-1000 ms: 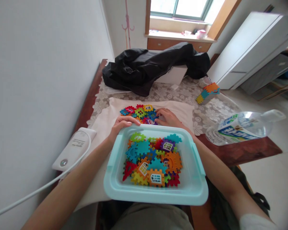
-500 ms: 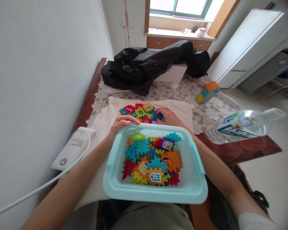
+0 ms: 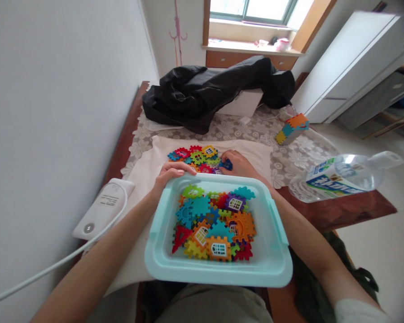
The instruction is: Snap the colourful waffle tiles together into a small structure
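Observation:
A light-blue plastic bin point(image 3: 218, 272) sits close to my body, holding a heap of colourful interlocking building blocks, some with white window inserts. My left hand point(image 3: 171, 174) is on the bin's far left corner, its fingers bent along the rim. Beyond the bin lies a pile of similar blocks point(image 3: 198, 157) in red, green, yellow and blue on a pale cloth. My right hand point(image 3: 240, 164) reaches past the bin's far rim and pinches a dark blue building block point(image 3: 226, 164) at the right side of that pile. The bin's far wall hides the pile's near part.
A block-built box point(image 3: 292, 129) stands on the lace tablecloth at the right, behind a large clear bottle point(image 3: 343, 177). Black fabric point(image 3: 202, 92) drapes over things at the back. A white device with a cable point(image 3: 104, 208) lies by the left wall.
My right hand has shifted slightly right with the dark blue block, drawing it away from the pile's edge. My left hand and the bin are practically unmoved.

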`<state>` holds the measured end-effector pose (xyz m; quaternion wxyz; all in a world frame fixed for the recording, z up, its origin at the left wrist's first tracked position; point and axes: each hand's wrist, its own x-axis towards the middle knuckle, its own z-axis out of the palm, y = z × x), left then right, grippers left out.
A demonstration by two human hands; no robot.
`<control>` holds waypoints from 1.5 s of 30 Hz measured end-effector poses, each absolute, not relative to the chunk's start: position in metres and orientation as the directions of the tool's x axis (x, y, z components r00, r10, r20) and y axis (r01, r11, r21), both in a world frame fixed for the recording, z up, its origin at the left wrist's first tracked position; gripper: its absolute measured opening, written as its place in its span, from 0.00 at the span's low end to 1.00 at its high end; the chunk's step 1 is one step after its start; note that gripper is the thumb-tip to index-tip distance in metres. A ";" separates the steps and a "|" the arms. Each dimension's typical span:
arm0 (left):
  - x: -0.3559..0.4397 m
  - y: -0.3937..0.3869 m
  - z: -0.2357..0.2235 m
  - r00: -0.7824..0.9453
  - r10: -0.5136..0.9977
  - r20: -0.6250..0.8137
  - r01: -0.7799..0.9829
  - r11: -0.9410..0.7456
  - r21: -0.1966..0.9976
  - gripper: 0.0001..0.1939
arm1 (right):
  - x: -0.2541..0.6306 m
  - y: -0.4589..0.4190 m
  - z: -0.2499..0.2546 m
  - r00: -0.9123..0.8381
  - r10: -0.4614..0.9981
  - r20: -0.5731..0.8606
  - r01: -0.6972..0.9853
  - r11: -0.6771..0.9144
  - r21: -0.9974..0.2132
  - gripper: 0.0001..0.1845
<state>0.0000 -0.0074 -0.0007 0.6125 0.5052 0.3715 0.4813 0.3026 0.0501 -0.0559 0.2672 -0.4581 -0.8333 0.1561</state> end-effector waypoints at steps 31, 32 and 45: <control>-0.001 -0.006 -0.002 0.270 0.962 0.046 -0.228 0.017 0.974 0.12 | 0.305 0.060 -0.058 -0.224 0.937 0.269 0.482 0.346 -0.805 0.15; -0.001 -0.006 -0.001 0.268 0.962 0.043 -0.224 0.019 0.974 0.12 | 0.305 0.060 -0.056 -0.199 0.944 0.262 0.469 0.327 -0.821 0.15; -0.003 -0.009 0.001 0.270 0.961 0.055 -0.209 0.003 0.978 0.12 | 0.315 0.027 0.003 -0.211 0.938 0.274 -0.153 0.245 -0.957 0.37</control>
